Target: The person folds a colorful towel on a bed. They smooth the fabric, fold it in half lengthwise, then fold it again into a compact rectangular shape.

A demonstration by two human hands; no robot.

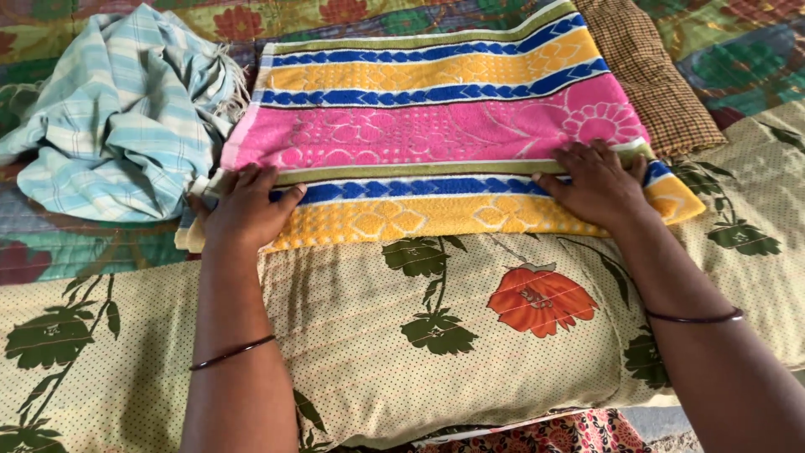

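Observation:
A striped towel point(436, 126) in pink, yellow and blue lies folded flat across a floral bedcover. My left hand point(245, 210) presses on its near left corner, fingers spread over the folded edge. At the near right edge rests my right hand point(597, 186), palm down, fingers flat on the towel. Each wrist wears a thin dark bangle. Neither hand grips anything.
A crumpled pale blue checked cloth point(126, 109) lies to the left of the towel. A brown checked cloth point(650, 75) sticks out from under the towel at the right. In front of me lies a cream pillow point(402, 335) with green leaves and an orange flower.

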